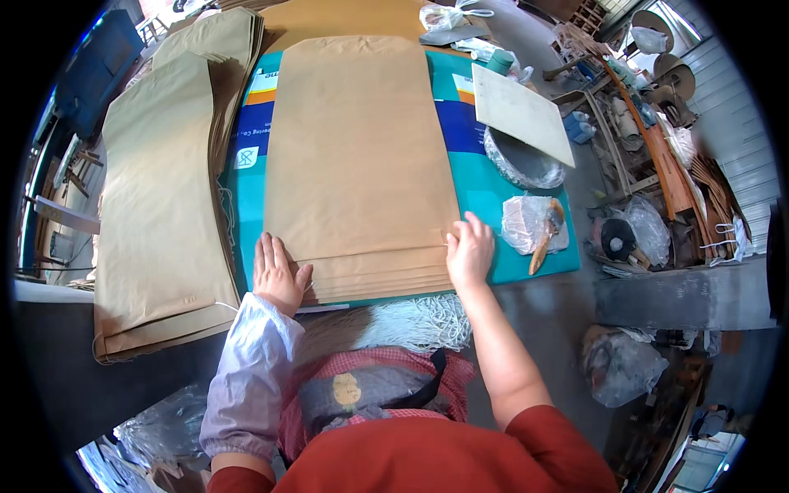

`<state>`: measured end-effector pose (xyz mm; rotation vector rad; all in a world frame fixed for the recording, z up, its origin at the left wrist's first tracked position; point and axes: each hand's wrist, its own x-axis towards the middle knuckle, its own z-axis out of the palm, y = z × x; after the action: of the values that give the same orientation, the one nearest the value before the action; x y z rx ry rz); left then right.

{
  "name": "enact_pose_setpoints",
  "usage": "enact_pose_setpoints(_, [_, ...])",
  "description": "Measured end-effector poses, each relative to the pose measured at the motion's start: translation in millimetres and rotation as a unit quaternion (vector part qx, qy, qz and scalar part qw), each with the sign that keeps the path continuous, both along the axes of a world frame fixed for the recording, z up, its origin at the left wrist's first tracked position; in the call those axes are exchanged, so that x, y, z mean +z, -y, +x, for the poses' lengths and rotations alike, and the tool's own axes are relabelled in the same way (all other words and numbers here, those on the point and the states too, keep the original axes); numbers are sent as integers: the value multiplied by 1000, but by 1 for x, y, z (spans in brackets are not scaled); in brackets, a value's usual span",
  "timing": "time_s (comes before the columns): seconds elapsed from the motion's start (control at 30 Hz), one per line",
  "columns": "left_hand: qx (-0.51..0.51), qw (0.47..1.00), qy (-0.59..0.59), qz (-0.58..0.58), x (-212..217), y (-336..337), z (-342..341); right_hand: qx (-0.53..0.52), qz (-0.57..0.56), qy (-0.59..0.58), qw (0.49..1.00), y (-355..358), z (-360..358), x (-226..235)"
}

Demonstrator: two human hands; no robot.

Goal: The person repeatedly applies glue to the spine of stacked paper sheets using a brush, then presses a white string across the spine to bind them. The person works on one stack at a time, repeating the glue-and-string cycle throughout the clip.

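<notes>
We see a stack of brown paper bags [355, 156] lying flat on a teal mat [509, 201] that covers the table, their near ends fanned in steps toward the table's near edge. Our left hand [278, 275] lies open and flat, palm down, on the near left corner of the bags. Our right hand [469, 251] rests at the near right corner, fingers curled onto the edge of the top bags; whether it pinches one we cannot tell. A bundle of white string [419, 322] hangs just off the table's near edge, between our forearms. Along the table's left edge lies a second pile of bags [156, 205]. Near the right edge sit a pale board [519, 111] over a plastic-lined bowl [526, 164], and a plastic wrap with a brush [544, 238], just beside our right hand.
</notes>
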<state>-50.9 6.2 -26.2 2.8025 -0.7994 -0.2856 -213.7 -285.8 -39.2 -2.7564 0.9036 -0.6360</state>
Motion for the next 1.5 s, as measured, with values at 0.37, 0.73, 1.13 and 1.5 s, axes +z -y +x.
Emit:
enact_pose_setpoints(0.37, [2, 1000, 12, 11, -3, 4, -3, -65, 108, 48, 991, 11, 1, -14])
enact_pose_setpoints(0.73, [137, 958, 9, -252, 30, -22, -10, 22, 675, 349, 649, 41, -51, 55])
enact_pose_setpoints(1.13, [77, 914, 136, -375, 89, -100, -33, 125, 317, 219, 914, -53, -13, 29])
enact_pose_setpoints(1.5, [378, 894, 239, -11, 120, -338, 70, 329, 482, 187, 790, -261, 167, 22])
